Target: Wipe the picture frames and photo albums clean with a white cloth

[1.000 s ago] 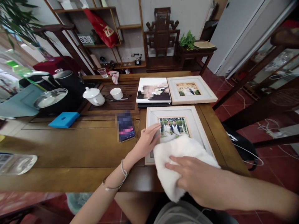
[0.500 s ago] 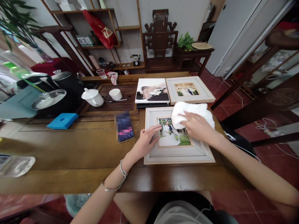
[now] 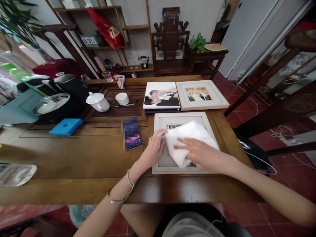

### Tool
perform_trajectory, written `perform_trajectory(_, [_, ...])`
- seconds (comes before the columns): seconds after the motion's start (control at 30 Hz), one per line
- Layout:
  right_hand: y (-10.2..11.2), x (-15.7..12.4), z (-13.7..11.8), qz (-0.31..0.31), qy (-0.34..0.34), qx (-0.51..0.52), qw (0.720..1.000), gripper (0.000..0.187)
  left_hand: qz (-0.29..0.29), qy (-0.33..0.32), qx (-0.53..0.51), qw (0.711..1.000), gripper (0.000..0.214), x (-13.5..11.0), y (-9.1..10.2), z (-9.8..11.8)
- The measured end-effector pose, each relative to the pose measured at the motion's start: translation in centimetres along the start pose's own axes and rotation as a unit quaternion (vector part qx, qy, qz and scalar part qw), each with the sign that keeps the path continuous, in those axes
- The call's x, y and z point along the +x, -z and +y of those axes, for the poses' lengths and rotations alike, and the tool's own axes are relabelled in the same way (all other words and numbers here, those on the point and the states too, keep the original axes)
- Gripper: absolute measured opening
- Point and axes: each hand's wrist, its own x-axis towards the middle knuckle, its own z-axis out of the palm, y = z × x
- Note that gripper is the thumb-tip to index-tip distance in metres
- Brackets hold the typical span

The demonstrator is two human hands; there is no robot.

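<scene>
A picture frame (image 3: 158, 164) with a pale wooden border lies flat on the table in front of me. My left hand (image 3: 155, 144) rests on its left border, fingers stretched forward and thumb apart. Most of the photo in it is hidden under a folded white cloth (image 3: 195, 131). My right hand (image 3: 199, 153) presses on the cloth from above, its fingers extended across it and the thumb low, keeping hold of it against the frame.
Behind the frame lie a photo panel (image 3: 161, 100) and another framed photo (image 3: 218, 98). To the left are a phone (image 3: 132, 135), a blue block (image 3: 66, 127), a white lidded cup (image 3: 98, 102), a white bowl (image 3: 122, 98) and a glass-lidded pot (image 3: 53, 103).
My right hand has moved the white cloth left and toward me, from the frame's upper right corner onto the photo. My left hand has barely shifted.
</scene>
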Motion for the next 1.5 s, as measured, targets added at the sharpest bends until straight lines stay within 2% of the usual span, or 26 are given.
perform_trajectory(0.1, [1.7, -2.1, -1.5, -0.04, -0.009, 0.068, 0.997, 0.05, -0.023, 0.0, 0.032, 0.999, 0.044, 0.0, 0.1, 0.3])
perform_trajectory(0.2, [4.0, -2.9, -1.2, -0.078, -0.067, 0.085, 0.991, 0.048, -0.059, -0.01, 0.071, 0.996, 0.041, -0.1, 0.3, 0.5])
perform_trajectory(0.27, [5.3, -2.3, 0.1, -0.061, -0.131, 0.026, 0.989, 0.039, -0.069, -0.014, 0.083, 0.994, 0.039, -0.1, 0.3, 0.6])
perform_trajectory(0.37, [6.2, 0.3, 2.7, 0.026, -0.175, -0.091, 0.98, 0.036, -0.072, -0.013, 0.083, 0.994, 0.04, -0.1, 0.4, 0.6])
perform_trajectory(0.43, [6.1, 2.9, 4.4, 0.073, -0.138, -0.125, 0.98, 0.039, -0.073, -0.016, 0.081, 0.994, 0.04, -0.1, 0.4, 0.5])
perform_trajectory(0.5, [5.5, 5.9, 5.9, 0.09, -0.066, -0.125, 0.986, 0.041, -0.07, -0.018, 0.081, 0.994, 0.041, -0.1, 0.5, 0.4])
perform_trajectory(0.6, [4.1, 9.3, 7.1, 0.068, 0.028, -0.104, 0.992, 0.042, -0.068, -0.016, 0.087, 0.994, 0.041, -0.1, 0.5, 0.4])
perform_trajectory(0.67, [3.5, 10.1, 7.5, 0.047, 0.049, -0.092, 0.993, 0.041, -0.067, -0.011, 0.091, 0.993, 0.041, -0.1, 0.5, 0.3])
perform_trajectory(0.77, [3.1, 8.5, 7.6, 0.037, 0.034, -0.082, 0.995, 0.041, -0.069, -0.013, 0.096, 0.993, 0.041, -0.1, 0.4, 0.4])
perform_trajectory(0.93, [2.2, 2.6, 6.3, 0.009, -0.034, -0.098, 0.995, 0.042, -0.064, -0.019, 0.091, 0.994, 0.042, -0.1, 0.3, 0.5])
perform_trajectory(1.03, [0.9, -0.4, 3.3, -0.005, -0.136, -0.151, 0.979, 0.04, -0.062, -0.019, 0.093, 0.994, 0.042, -0.1, 0.2, 0.4])
perform_trajectory(1.1, [0.4, -1.9, 0.4, -0.023, -0.176, -0.162, 0.971, 0.038, -0.061, -0.019, 0.097, 0.993, 0.041, -0.2, 0.1, 0.4])
perform_trajectory(1.23, [1.1, -3.9, -5.2, -0.065, -0.136, -0.093, 0.984, 0.034, -0.059, -0.017, 0.102, 0.993, 0.04, -0.2, 0.1, 0.3])
perform_trajectory(1.3, [1.7, -4.4, -6.5, -0.065, -0.115, -0.05, 0.99, 0.035, -0.062, -0.016, 0.103, 0.993, 0.04, -0.1, 0.1, 0.4])
perform_trajectory(1.4, [1.9, -4.3, -5.4, -0.03, -0.165, -0.045, 0.985, 0.042, -0.066, -0.012, 0.102, 0.993, 0.04, -0.1, 0.2, 0.5])
perform_trajectory(1.5, [1.4, -3.2, -1.3, 0.024, -0.245, -0.112, 0.963, 0.042, -0.07, -0.009, 0.101, 0.992, 0.04, -0.2, 0.3, 0.6])
